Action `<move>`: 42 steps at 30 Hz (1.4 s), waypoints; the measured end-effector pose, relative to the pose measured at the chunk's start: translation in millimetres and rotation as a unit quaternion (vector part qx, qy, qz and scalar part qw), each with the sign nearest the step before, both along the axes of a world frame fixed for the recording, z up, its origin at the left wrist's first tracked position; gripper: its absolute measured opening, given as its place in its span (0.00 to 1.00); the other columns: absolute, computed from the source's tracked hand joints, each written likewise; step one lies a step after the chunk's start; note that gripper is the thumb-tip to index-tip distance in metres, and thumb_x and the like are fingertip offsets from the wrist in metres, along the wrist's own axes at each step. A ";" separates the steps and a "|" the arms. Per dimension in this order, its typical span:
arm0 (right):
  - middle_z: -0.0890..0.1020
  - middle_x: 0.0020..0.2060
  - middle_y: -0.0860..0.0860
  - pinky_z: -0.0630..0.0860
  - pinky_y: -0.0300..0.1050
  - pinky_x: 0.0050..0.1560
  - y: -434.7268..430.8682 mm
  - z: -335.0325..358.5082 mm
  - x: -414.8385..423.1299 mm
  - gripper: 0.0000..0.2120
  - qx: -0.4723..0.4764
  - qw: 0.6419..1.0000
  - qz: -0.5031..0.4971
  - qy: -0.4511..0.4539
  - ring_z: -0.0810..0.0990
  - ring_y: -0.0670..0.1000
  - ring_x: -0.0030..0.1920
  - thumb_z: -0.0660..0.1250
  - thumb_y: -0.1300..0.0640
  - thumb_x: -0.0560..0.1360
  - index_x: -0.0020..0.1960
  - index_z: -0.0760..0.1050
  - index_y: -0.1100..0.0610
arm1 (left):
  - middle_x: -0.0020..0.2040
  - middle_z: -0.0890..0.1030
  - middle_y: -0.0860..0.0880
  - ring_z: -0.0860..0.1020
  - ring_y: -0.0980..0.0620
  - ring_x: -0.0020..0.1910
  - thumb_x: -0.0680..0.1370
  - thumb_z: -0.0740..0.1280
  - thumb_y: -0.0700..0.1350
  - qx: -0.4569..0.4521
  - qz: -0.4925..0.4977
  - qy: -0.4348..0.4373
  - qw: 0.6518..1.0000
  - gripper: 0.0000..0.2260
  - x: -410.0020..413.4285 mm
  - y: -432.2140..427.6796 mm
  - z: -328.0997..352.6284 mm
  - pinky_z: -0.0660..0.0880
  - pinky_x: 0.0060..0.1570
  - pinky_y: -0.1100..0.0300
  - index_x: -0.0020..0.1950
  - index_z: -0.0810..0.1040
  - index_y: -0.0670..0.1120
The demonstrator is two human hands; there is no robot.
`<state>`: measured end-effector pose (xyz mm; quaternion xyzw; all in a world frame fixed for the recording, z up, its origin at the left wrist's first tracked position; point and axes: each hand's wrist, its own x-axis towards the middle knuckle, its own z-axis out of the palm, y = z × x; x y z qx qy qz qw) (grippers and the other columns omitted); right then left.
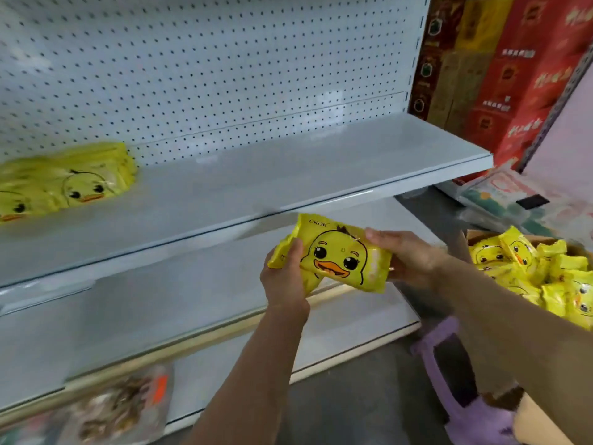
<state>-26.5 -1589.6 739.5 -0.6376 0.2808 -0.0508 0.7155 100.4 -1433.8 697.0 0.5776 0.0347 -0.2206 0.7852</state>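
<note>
Pack: one yellow duck-face pack (337, 255) was held in the air in front of the shelving, just below the lip of the upper shelf (288, 175), printed face toward the camera and tilted a little.
Left hand: the left hand (285, 277) gripped the pack's left end, thumb on the front and fingers wrapped behind.
Right hand: the right hand (407, 258) clasped the right end, fingers curled over the top corner.
Step in hand: by the look of it, shelving; the pack seemed bound for the row of shelved packs (73, 181) at the far left of the upper shelf.
Doing it well: keeping the duck face forward and upright as its neighbours stood would have served best. So would carrying the pack left with a light hold, so the soft wrapper did not crease, then setting it touching the last pack rather than leaving a gap.
Count, hands: two, both on the one pack.
Count, shelved packs: two duck faces showed plainly; more lay stacked behind them, too blurred to number.
Count, carton: one open carton (462, 242) at the right held a heap of loose packs (545, 277), ten or more, the exact number not clear.
Count, shelf boards: three in view.
Other: one purple stool (449, 342) stood beneath the right arm.
</note>
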 end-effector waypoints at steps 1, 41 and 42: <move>0.84 0.53 0.56 0.80 0.51 0.50 15.9 -0.6 14.8 0.29 0.011 1.000 0.025 -0.005 0.83 0.58 0.52 0.75 0.41 0.66 0.61 0.78 0.56 | 0.49 0.85 0.45 0.84 0.45 0.49 0.73 0.75 0.48 0.000 0.020 -0.004 1.000 0.11 14.4 18.5 2.8 0.80 0.55 0.42 0.53 0.81 0.49; 0.82 0.35 0.55 0.76 0.45 0.41 381.2 35.7 506.5 0.12 -0.179 0.982 0.050 -0.043 0.79 0.53 0.36 0.80 0.61 0.64 0.42 0.79 0.63 | 0.53 0.84 0.41 0.83 0.39 0.52 0.76 0.73 0.45 -0.060 0.312 -0.018 0.948 0.03 403.4 480.2 71.1 0.78 0.56 0.38 0.47 0.81 0.47; 0.82 0.37 0.57 0.76 0.44 0.40 380.8 35.0 513.6 0.14 -0.201 0.977 0.059 -0.036 0.80 0.54 0.38 0.80 0.60 0.64 0.43 0.79 0.63 | 0.53 0.84 0.41 0.83 0.40 0.52 0.76 0.73 0.44 -0.061 0.310 -0.020 0.948 0.03 407.1 479.2 69.7 0.78 0.56 0.39 0.48 0.81 0.47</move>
